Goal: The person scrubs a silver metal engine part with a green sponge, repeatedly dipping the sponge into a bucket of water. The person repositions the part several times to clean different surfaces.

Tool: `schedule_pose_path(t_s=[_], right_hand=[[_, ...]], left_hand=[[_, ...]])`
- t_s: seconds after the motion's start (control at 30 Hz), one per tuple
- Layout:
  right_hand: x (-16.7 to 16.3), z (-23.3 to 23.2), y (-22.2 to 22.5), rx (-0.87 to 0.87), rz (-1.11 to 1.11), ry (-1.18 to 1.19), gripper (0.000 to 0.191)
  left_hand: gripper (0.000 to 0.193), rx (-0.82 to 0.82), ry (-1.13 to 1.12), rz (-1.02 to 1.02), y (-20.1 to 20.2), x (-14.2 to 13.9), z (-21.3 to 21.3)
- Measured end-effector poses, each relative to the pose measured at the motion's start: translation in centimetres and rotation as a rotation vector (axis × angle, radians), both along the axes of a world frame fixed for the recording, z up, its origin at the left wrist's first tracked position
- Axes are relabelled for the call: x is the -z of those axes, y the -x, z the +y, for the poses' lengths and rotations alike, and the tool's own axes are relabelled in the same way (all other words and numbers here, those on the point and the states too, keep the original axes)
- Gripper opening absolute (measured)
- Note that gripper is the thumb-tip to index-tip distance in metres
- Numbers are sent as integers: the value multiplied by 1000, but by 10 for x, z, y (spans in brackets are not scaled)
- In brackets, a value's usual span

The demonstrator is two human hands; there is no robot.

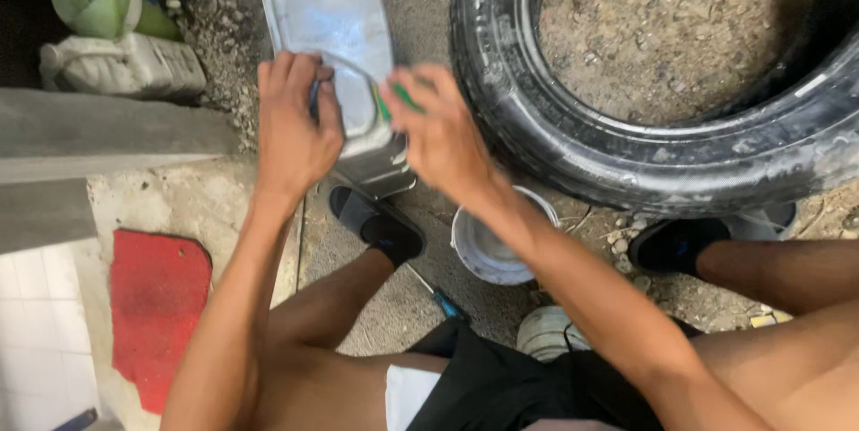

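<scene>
Grey metal piece: a flat, bent sheet (344,46) near the middle top, held up over the ground.
Left hand: the left hand (295,122) is closed on the sheet's edge at 7 o'clock.
Right hand: the right hand (438,136) is at 5 o'clock of the sheet, fingers pinching a small green thing (400,98).
Tire: a big black tire (644,82) lies at 3 o'clock.
Bucket: a white bucket (490,243) sits at 6 o'clock, below the right wrist.
Red mat: a red mat (154,306) lies at 8 o'clock.
</scene>
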State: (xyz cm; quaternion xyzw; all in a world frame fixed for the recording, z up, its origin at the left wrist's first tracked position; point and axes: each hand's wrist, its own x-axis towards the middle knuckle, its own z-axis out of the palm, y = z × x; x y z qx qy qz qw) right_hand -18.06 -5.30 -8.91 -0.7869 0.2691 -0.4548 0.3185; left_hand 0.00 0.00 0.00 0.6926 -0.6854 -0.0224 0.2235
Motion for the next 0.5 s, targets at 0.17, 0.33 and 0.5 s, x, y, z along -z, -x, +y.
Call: schedule_pose_path(t_s=[0.17, 0.33, 0.5], right_hand=[[0, -30, -57, 8, -19, 16, 42], [11, 13, -29, -48, 87, 71, 45], [9, -55, -58, 22, 196, 176, 37]], left_hand=[[13, 2, 22, 15, -32, 3, 7], [9, -27, 34, 53, -36, 7, 12], [14, 26, 40, 54, -19, 4, 8]])
